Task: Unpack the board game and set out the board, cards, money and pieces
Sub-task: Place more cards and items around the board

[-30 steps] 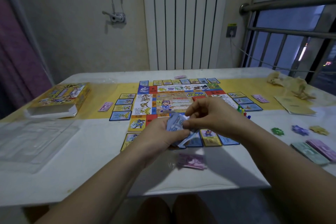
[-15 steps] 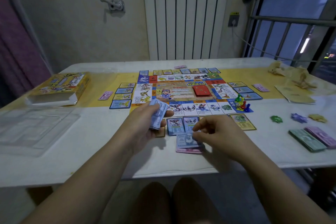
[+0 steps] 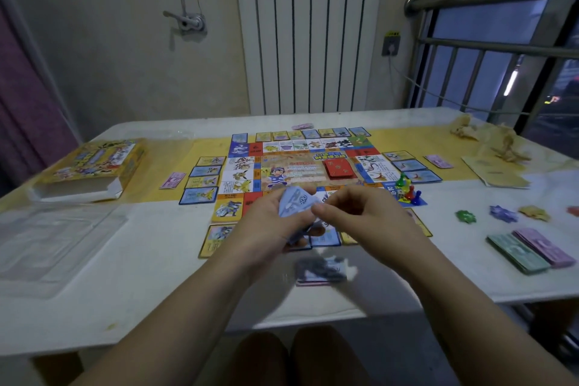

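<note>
Board [image 3: 300, 166] lies flat mid-worktop, with cards [image 3: 205, 172] ringed round it face up. Red stack [image 3: 340, 168] sits on its centre. Pawns [image 3: 407, 189] are clustered at its near right corner. Blue notes [image 3: 294, 200] are gripped in my left hand [image 3: 269, 229], and my right hand [image 3: 360, 216] pinches their edge. Blurred note pile [image 3: 319, 269] lies just nearer me. Green stack [image 3: 517, 252] and pink stack [image 3: 543, 246] lie side by side, far right.

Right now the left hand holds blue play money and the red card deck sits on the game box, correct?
No: the head view shows the red card deck on the board, not the game box. The left hand does hold blue play money.
</note>
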Demonstrator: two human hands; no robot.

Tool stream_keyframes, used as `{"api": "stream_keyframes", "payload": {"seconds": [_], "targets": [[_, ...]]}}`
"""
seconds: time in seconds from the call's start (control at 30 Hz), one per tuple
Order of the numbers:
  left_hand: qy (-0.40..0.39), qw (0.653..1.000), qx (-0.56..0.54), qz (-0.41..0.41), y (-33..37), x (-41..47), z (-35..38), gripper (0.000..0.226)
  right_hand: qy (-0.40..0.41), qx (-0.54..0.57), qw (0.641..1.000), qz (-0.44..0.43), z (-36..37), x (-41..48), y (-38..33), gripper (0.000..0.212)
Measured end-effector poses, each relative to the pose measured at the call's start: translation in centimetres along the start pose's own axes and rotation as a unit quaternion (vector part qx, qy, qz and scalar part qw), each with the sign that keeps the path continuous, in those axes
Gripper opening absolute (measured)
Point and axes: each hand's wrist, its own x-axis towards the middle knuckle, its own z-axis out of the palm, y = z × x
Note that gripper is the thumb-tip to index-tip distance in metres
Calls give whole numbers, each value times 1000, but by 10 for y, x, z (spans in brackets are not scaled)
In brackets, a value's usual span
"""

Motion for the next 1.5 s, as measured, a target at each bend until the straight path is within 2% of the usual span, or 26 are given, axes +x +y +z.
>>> {"api": "stream_keyframes", "payload": {"seconds": [0.23,0.37,0.47,0.57,0.63,0.73,0.83,0.9,1.07,1.17,1.27,1.33,1.4,1.47,1.5], "targets": [[-12,995,86,51,19,41,21,20,15,105,994,38,-29,35,9,12],[0,992,104,67,28,76,39,13,33,103,994,34,-65,54,20,12],[-23,986,141,89,34,99,57,13,24,109,993,33,-87,63,28,23],[-41,979,174,95,40,124,76,13,43,35,998,0,-108,75,35,18],[-34,986,150,63,43,143,88,13,66,-14,998,1,-127,89,46,8],[6,999,-5,-33,49,165,100,20,158,-35,986,44,-161,119,80,10],[6,976,-188,-107,50,181,103,25,275,-68,952,116,-183,153,130,15],[0,967,-223,-119,48,190,101,22,311,-104,928,175,-187,169,161,16],[-14,971,-216,-106,42,201,93,21,287,-269,879,270,-176,186,198,14],[-20,977,-189,-96,40,201,88,16,265,-356,851,282,-174,187,197,19],[-24,985,-156,-72,36,199,80,22,245,-397,838,282,-177,183,184,19],[-20,992,-113,-57,34,194,72,23,265,-374,856,241,-174,184,167,20],[-21,993,-100,-60,35,187,62,16,269,-270,912,154,-162,186,139,27],[-17,994,-92,-50,36,181,51,14,193,-122,971,69,-139,186,96,30],[-11,997,-66,-34,35,180,49,15,138,-61,988,44,-129,183,74,31]]}}
